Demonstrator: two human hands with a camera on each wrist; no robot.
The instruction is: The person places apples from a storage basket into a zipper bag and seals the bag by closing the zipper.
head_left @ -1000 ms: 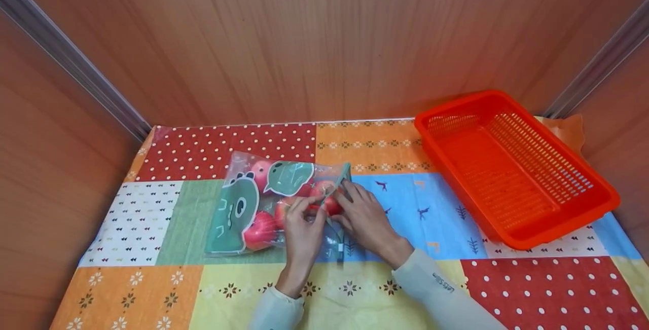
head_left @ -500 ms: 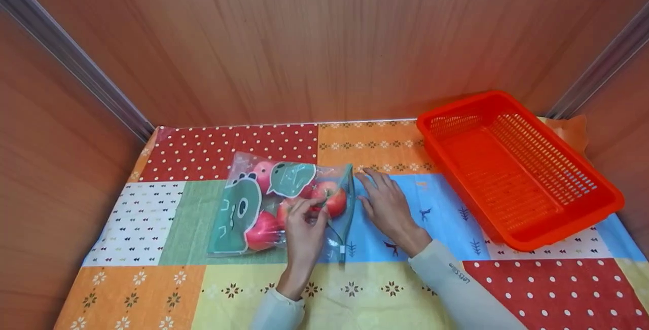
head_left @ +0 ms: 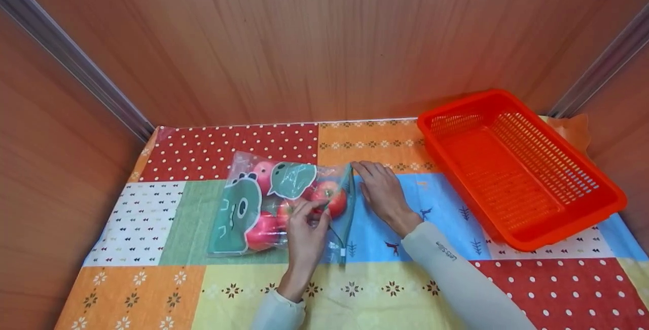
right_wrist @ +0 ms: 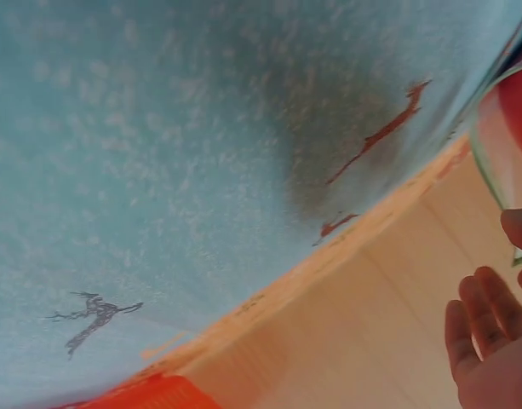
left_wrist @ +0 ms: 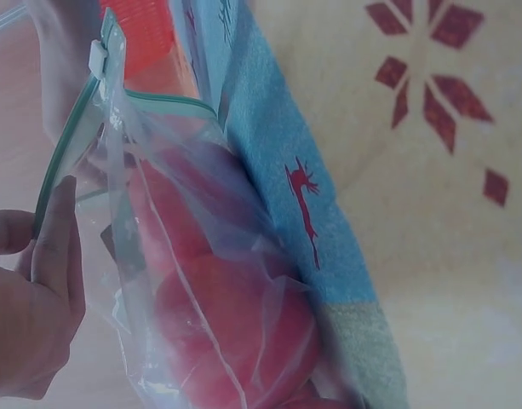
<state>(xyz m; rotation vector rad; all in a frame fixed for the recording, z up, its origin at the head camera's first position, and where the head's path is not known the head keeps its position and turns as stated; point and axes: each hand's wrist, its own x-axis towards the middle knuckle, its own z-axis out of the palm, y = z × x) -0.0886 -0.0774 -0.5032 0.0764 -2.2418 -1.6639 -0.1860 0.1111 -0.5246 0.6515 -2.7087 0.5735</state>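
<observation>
A clear zip bag point(head_left: 233, 165) with green cartoon prints lies on the cloth, its green-edged mouth point(head_left: 348, 218) facing right and gaping. Inside are several red fruits, one plainly an apple point(head_left: 329, 199). My left hand point(head_left: 307, 231) pinches the upper green zip edge point(left_wrist: 60, 153) between thumb and fingers, lifting it off the lower edge. At the mouth's far corner is my right hand point(head_left: 383, 190), fingertips by the green edge and thumb apart from them. In the right wrist view its fingers point(right_wrist: 482, 311) extend loosely near the bag corner; part of the hand is out of frame.
An orange-red plastic basket point(head_left: 499, 168) with slotted walls stands at the right. Patchwork cloth point(head_left: 132, 294) covers the table. Wood-grain panels point(head_left: 314, 41) close off the back and both sides.
My right hand let go of the zip edge and drew back right, then came back to the mouth's far corner. The left hand keeps its pinch, nearly still.
</observation>
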